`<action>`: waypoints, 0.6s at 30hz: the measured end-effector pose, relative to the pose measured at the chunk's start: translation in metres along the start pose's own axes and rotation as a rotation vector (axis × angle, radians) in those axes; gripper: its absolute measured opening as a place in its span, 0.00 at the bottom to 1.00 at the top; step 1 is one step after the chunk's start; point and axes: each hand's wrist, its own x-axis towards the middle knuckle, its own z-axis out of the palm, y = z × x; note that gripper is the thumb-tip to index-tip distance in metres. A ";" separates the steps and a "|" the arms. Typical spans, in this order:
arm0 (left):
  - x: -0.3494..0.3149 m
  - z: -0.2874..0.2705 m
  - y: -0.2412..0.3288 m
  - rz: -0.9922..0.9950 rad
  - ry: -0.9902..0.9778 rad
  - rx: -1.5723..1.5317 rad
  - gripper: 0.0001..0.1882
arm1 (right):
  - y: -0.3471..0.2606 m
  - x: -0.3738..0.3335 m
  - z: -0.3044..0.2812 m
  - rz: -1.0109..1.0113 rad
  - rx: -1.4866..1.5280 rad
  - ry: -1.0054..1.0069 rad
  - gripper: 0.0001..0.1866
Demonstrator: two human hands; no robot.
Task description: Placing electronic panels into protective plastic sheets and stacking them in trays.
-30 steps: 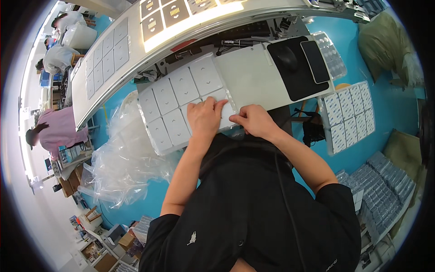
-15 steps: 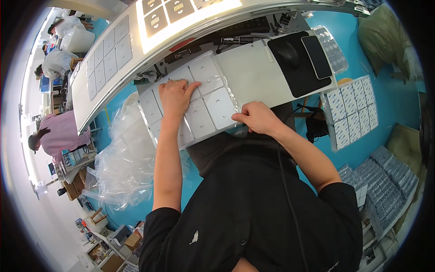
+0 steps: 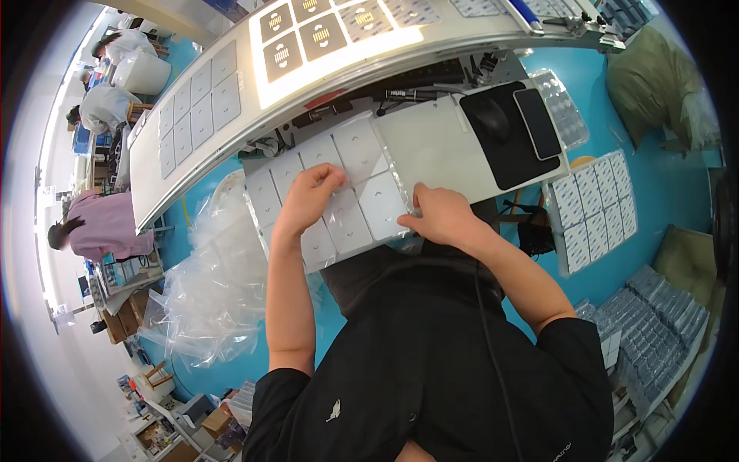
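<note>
A clear plastic tray (image 3: pixel 389 158) of white square panels, each with small arrow marks, lies slanted in front of me. My left hand (image 3: pixel 308 199) is over the middle of it, fingers bent and fingertips drawn together above a panel. What they hold, if anything, is too small to make out. At the tray's right edge is my right hand (image 3: pixel 445 217), its thumb against the corner of the nearest white panel (image 3: pixel 379 206) and its fingers curled at the rim. Its underside grip is partly hidden.
Beyond the tray runs a raised bench (image 3: pixel 185 165) with a lit panel (image 3: pixel 331 58) and more white squares. To the right sit a black mouse pad (image 3: pixel 504 169), a mouse (image 3: pixel 486 122) and a phone (image 3: pixel 537 123). Crumpled clear plastic (image 3: pixel 215 300) lies at left; stacked trays (image 3: pixel 654 339) stand lower right.
My left hand has lifted from lying spread on the panels and drawn its fingertips together, shifting slightly right and nearer. My right hand stays at the tray's edge. The whole view has shifted slightly.
</note>
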 end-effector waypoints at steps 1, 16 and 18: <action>0.002 -0.002 0.004 -0.001 -0.025 0.053 0.21 | -0.003 0.002 -0.001 -0.036 0.010 0.091 0.25; 0.055 0.053 0.012 0.196 0.129 0.457 0.18 | 0.002 0.035 0.029 -0.318 -0.162 0.577 0.37; 0.048 0.055 0.014 0.165 0.199 0.477 0.17 | 0.001 0.036 0.030 -0.307 -0.188 0.576 0.38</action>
